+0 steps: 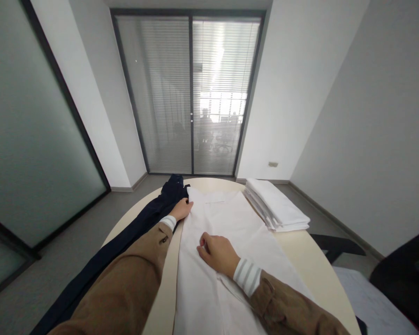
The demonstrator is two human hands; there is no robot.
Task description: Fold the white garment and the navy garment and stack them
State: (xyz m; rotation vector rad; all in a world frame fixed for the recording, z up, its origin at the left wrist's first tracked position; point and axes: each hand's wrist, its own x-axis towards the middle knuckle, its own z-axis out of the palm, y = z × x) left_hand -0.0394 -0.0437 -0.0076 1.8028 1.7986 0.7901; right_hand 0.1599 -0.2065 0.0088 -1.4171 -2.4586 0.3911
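A white cloth garment [226,228] lies spread lengthwise down the table, its far end near the back edge; its exact kind is not clear. At its far left edge, my left hand [182,209] is closed, thumb and fingertips gripping the cloth. My right hand [219,253] is over the middle of the garment, fingers curled in with nothing visible in them. Whether it touches the cloth is hard to tell. Beside my left hand runs a long dark navy garment [150,214], partly covered by my left sleeve.
The round cream table [321,265] carries a stack of folded white cloths [277,204] at its far right. A dark chair [405,279] and a pale grey surface [366,298] are off the right side. Glass doors with blinds [192,93] stand beyond the table.
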